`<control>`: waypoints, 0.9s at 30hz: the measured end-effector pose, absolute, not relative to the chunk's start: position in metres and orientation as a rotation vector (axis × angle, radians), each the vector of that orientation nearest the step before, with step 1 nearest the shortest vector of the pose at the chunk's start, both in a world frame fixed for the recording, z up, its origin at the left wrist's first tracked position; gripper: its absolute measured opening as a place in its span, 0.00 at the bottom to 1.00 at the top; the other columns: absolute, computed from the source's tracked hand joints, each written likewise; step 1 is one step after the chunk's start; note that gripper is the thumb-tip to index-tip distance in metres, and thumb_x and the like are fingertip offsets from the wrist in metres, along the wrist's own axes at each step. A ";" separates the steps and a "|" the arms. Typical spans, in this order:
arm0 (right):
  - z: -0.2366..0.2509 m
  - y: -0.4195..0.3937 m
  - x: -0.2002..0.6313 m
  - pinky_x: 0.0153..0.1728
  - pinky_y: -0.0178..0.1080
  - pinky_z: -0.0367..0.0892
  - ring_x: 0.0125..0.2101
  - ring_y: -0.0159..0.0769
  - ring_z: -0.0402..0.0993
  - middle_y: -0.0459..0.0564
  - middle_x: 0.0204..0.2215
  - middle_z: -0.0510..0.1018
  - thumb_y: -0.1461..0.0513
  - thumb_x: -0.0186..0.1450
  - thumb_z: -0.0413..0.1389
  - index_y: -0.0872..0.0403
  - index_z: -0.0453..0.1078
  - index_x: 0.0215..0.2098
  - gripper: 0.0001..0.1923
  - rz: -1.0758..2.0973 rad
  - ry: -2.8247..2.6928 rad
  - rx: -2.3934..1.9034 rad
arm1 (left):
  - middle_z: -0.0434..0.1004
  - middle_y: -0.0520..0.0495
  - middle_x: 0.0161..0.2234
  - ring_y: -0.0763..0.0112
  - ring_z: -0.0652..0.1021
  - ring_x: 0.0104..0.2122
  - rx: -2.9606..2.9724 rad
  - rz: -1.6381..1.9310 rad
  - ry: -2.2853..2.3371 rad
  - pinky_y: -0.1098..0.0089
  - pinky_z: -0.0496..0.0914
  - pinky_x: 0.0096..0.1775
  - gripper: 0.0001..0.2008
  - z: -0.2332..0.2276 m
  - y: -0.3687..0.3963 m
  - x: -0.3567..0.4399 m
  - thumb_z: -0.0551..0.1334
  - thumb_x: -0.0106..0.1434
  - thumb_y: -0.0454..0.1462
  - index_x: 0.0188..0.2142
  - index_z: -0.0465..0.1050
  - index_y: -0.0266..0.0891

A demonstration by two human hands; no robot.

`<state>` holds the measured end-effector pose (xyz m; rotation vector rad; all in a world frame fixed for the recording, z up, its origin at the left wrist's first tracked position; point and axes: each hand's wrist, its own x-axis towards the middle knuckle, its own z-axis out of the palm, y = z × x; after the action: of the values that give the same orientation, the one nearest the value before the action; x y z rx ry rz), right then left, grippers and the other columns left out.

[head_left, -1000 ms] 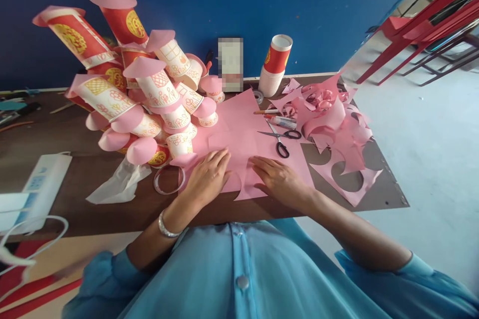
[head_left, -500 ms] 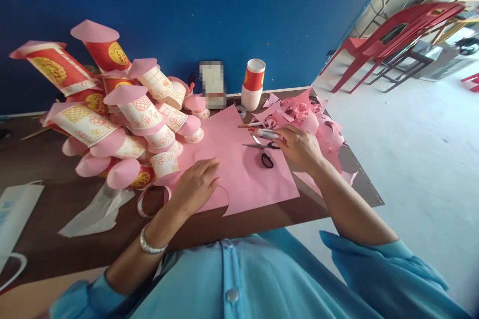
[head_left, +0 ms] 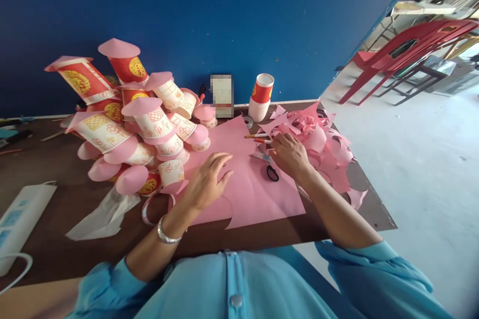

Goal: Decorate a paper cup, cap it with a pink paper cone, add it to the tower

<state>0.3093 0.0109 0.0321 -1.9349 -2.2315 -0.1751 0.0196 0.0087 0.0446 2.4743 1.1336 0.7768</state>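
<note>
A large pink paper sheet (head_left: 258, 189) lies on the brown table (head_left: 67, 199) in front of me. My left hand (head_left: 207, 182) rests on the sheet's left part, fingers apart and slightly lifted, holding nothing. My right hand (head_left: 289, 155) is at the sheet's far right edge, its fingers curled over a white marker (head_left: 262, 141) whose red-tipped end sticks out to the left. Black-handled scissors (head_left: 270, 169) lie on the sheet just under that hand. An orange pencil (head_left: 254, 135) lies beyond the marker.
A heap of paper cups with pink cone lids (head_left: 138, 124) fills the table's left. A cup stack (head_left: 261, 95) stands by the blue wall. Pink paper scraps (head_left: 325, 144) pile up at the right. A tape roll (head_left: 147, 209), white plastic (head_left: 101, 214) and red chairs (head_left: 407, 55) are nearby.
My right hand left the sheet's near edge, reached to the marker beside the scissors and curled over it. My left hand's fingers lifted and spread. The camera view shifted.
</note>
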 end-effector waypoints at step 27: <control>0.053 -0.038 0.210 0.29 0.35 0.74 0.25 0.32 0.79 0.46 0.30 0.82 0.55 0.74 0.58 0.52 0.74 0.47 0.10 0.826 -1.667 -1.222 | 0.63 0.58 0.21 0.82 0.61 0.19 0.981 1.135 0.954 0.78 0.57 0.21 0.19 0.055 -0.007 0.020 0.76 0.57 0.49 0.35 0.77 0.38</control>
<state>0.2096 -0.0375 0.0533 -1.2223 -1.6672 0.8261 0.0199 -0.0068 0.0547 0.9814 0.9544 1.1350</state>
